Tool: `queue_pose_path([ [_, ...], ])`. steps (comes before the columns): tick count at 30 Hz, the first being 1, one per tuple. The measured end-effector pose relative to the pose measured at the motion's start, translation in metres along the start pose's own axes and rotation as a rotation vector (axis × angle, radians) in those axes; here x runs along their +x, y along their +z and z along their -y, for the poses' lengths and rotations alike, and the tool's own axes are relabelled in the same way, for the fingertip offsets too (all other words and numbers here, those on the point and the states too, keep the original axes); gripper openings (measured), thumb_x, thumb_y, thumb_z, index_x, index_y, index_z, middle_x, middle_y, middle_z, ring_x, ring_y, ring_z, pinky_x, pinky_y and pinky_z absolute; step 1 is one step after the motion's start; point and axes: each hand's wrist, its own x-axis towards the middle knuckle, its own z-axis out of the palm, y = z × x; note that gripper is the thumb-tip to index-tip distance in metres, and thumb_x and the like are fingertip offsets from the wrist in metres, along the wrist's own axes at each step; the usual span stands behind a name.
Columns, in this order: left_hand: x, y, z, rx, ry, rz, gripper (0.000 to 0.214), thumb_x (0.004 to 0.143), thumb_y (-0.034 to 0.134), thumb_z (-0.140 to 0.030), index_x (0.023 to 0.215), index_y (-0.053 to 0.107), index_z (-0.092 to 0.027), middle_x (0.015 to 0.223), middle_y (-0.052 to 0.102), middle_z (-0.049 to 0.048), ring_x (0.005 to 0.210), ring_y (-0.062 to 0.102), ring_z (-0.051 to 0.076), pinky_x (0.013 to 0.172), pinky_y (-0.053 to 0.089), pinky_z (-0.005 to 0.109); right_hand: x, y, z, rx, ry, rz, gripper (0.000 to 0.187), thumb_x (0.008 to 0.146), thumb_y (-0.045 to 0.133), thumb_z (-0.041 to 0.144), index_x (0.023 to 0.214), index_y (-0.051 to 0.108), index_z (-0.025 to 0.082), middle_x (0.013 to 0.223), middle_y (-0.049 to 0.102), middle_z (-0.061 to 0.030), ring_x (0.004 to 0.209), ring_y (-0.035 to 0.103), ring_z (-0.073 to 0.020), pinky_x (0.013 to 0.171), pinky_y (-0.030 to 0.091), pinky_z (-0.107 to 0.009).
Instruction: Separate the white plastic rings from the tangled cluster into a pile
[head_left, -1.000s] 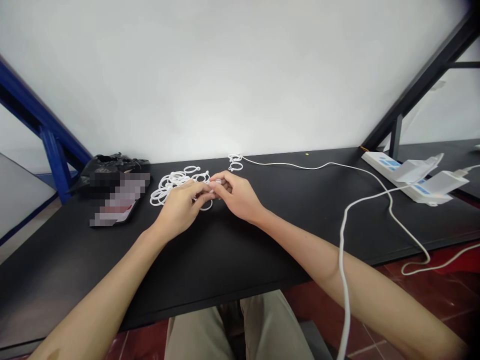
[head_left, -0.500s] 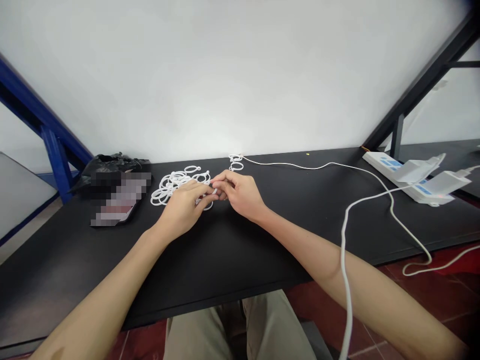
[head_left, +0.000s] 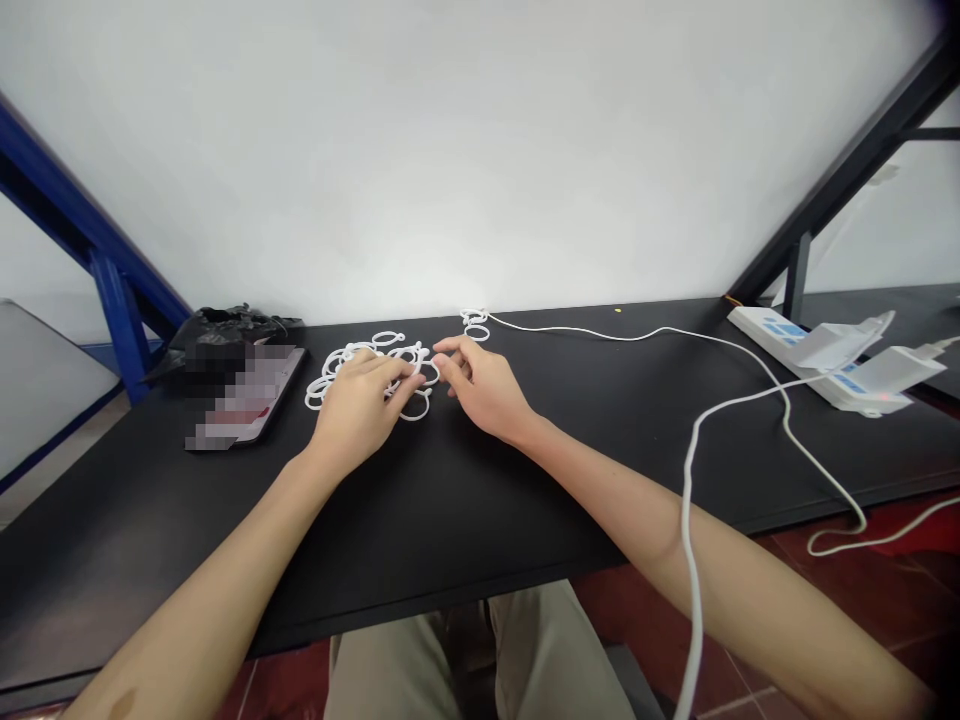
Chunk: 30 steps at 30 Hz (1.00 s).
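Note:
Several thin white plastic rings, each with a small knob, lie in a loose pile (head_left: 322, 388) on the black table. My left hand (head_left: 365, 395) rests over the pile and covers part of it, thumb and index finger apart. Just to its right, my right hand (head_left: 484, 385) has its fingers bent and spread a little from the thumb, with nothing seen gripped. Between the two hands is one white ring (head_left: 430, 373), its edge close to my right fingertips; whether it touches them is unclear. Another ring (head_left: 414, 405) lies below my left fingertips.
Near the wall are a few more rings (head_left: 477, 332) beside a white cable (head_left: 585, 329). A power strip (head_left: 765, 325) with plugged-in adapters sits at right; a thicker cable (head_left: 688, 500) crosses my right forearm. A black plastic bag (head_left: 225, 325) and a partly blurred flat object (head_left: 281, 390) are at left.
My hands have parted slightly, and the small white piece pinched between them no longer shows in their fingers. Rings between and below the fingertips are now more visible.

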Motion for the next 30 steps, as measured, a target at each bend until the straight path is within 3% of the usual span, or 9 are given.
queue_pose_path([
  [4,0.0,-0.002,0.01,0.196,-0.095,-0.042,0.028,0.096,0.046,-0.038,0.087,0.067,-0.021,0.09,0.073,0.0075,0.086,0.053,0.028,0.074,0.042,0.04,0.004,-0.003,-0.012,-0.318,-0.044,0.016,0.027,0.098,0.045,0.034,0.112,0.063,0.019,0.106,0.067,-0.0073,0.101,0.059,-0.021,0.091,0.047,-0.035],
  [7,-0.002,-0.001,0.018,0.265,-0.134,-0.06,0.027,0.094,0.047,-0.037,0.093,0.068,-0.021,0.091,0.072,0.0087,0.086,0.053,0.029,0.072,0.042,0.041,0.011,-0.01,-0.026,-0.559,-0.01,0.052,0.034,0.096,0.048,0.029,0.123,0.062,0.013,0.126,0.06,-0.0155,0.118,0.051,-0.0291,0.102,0.042,-0.044],
  [12,-0.004,0.0,0.018,0.25,-0.163,-0.028,0.028,0.091,0.046,-0.032,0.103,0.069,-0.019,0.103,0.071,0.0113,0.094,0.052,0.032,0.075,0.042,0.044,0.025,-0.022,-0.054,-0.708,0.05,0.081,0.045,0.098,0.041,0.025,0.139,0.051,0.01,0.154,0.04,-0.014,0.142,0.029,-0.0332,0.114,0.028,-0.049],
  [15,-0.003,0.0,0.012,0.216,-0.179,-0.013,0.032,0.092,0.045,-0.033,0.108,0.068,-0.017,0.108,0.069,0.0138,0.098,0.051,0.034,0.08,0.042,0.047,0.028,-0.024,-0.059,-0.709,0.054,0.108,0.045,0.099,0.039,0.023,0.141,0.049,0.011,0.148,0.048,-0.0138,0.14,0.034,-0.0314,0.114,0.028,-0.049],
  [19,-0.002,0.0,0.008,0.154,-0.153,-0.033,0.032,0.093,0.045,-0.033,0.108,0.068,-0.016,0.108,0.068,0.0132,0.101,0.05,0.033,0.086,0.043,0.048,0.027,-0.023,-0.05,-0.694,0.013,0.099,0.039,0.097,0.043,0.02,0.132,0.058,0.012,0.131,0.059,-0.0169,0.122,0.047,-0.032,0.102,0.039,-0.048],
  [22,-0.001,0.001,0.008,0.11,-0.106,-0.05,0.028,0.094,0.046,-0.032,0.105,0.067,-0.017,0.105,0.068,0.0109,0.1,0.05,0.031,0.089,0.043,0.047,0.025,-0.022,-0.041,-0.653,-0.013,0.108,0.026,0.095,0.048,0.018,0.11,0.068,0.013,0.115,0.065,-0.0168,0.108,0.054,-0.0291,0.094,0.043,-0.045],
  [26,-0.001,0.002,0.007,0.066,-0.05,-0.049,0.028,0.094,0.049,-0.034,0.11,0.065,-0.019,0.106,0.068,0.0086,0.102,0.051,0.03,0.093,0.043,0.045,0.017,-0.015,-0.026,-0.485,-0.035,0.092,0.018,0.095,0.049,0.024,0.097,0.066,0.017,0.099,0.068,-0.0067,0.09,0.061,-0.0169,0.084,0.049,-0.031],
  [30,0.0,0.002,0.003,-0.031,0.012,-0.011,0.048,0.092,0.055,-0.044,0.132,0.052,-0.017,0.12,0.065,0.0103,0.11,0.049,0.03,0.099,0.042,0.045,0.004,-0.004,0.001,0.185,0.063,-0.009,0.014,0.087,0.06,0.031,0.09,0.062,0.018,0.087,0.069,-0.0013,0.078,0.064,-0.0125,0.076,0.052,-0.027],
])
